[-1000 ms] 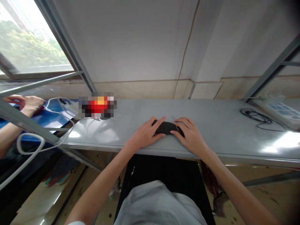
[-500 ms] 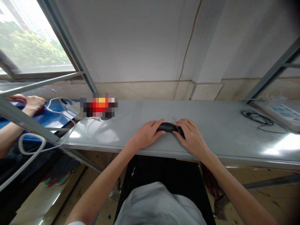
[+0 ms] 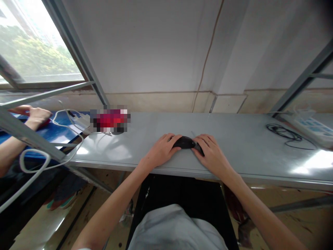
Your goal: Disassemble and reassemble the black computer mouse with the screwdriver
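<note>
Over the grey table (image 3: 145, 126), a smooth black mouse-shaped object (image 3: 185, 142) lies between my two hands. My left hand (image 3: 163, 148) is closed on its left end, thumb on the near side and fingers on the far side. At its right end a narrow dark piece (image 3: 199, 149) shows under my right hand (image 3: 210, 150), whose fingers are curled round it. I cannot tell whether the two dark parts are joined. My fingers hide both outer ends.
A pixelated red and dark patch (image 3: 110, 119) sits at the back left, near white cables (image 3: 83, 135). Another person's hand (image 3: 39, 115) is over a blue surface further left. A coiled black cable (image 3: 282, 133) lies right, by a pale box (image 3: 316, 126). Metal posts (image 3: 80, 52) frame both sides.
The black object has turned in my hands: its right end now looks rounded and glossy, and the dark piece at my right hand is more exposed. Both hands stay nearly in place.
</note>
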`<state>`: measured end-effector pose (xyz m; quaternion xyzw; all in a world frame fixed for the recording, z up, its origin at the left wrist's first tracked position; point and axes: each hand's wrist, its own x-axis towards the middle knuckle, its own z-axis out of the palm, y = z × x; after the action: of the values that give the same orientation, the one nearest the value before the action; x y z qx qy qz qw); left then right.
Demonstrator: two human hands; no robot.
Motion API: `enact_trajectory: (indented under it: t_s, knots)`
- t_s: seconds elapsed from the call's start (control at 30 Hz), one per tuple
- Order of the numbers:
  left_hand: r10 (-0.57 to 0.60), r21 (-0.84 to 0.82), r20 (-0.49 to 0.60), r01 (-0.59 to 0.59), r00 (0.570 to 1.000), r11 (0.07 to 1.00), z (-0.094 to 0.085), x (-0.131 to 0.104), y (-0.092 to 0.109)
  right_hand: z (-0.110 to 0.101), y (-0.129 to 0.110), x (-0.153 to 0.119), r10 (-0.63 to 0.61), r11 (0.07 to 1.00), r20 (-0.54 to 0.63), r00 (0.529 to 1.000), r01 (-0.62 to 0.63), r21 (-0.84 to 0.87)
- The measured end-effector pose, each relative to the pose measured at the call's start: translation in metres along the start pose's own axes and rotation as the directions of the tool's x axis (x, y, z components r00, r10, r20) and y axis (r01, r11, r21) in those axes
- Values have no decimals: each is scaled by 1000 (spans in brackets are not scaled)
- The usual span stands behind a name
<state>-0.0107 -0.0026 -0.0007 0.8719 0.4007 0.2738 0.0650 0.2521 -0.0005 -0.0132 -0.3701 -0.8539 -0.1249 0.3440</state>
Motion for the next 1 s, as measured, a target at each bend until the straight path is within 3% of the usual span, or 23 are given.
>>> enact_trajectory:
  t_s: [0.13, 0.37, 0.57, 1.0]
  knots:
    - [-13, 13, -7, 13, 1000, 1000, -1, 0, 0, 0, 0, 1, 21, 1000, 19, 1000, -21, -4]
    - [-82, -103, -72, 75, 994, 992, -6, -3, -3, 1, -2, -10, 144, 988, 22, 989, -143, -55]
    - [-235, 101, -21, 236, 972, 966, -4, -19, -3, 0, -7, -19, 227, 970, 51, 973, -221, -100]
    - [-236, 216, -49, 241, 970, 946, 0, -26, 3, 3, -10, -19, 304, 943, 72, 950, -290, -161]
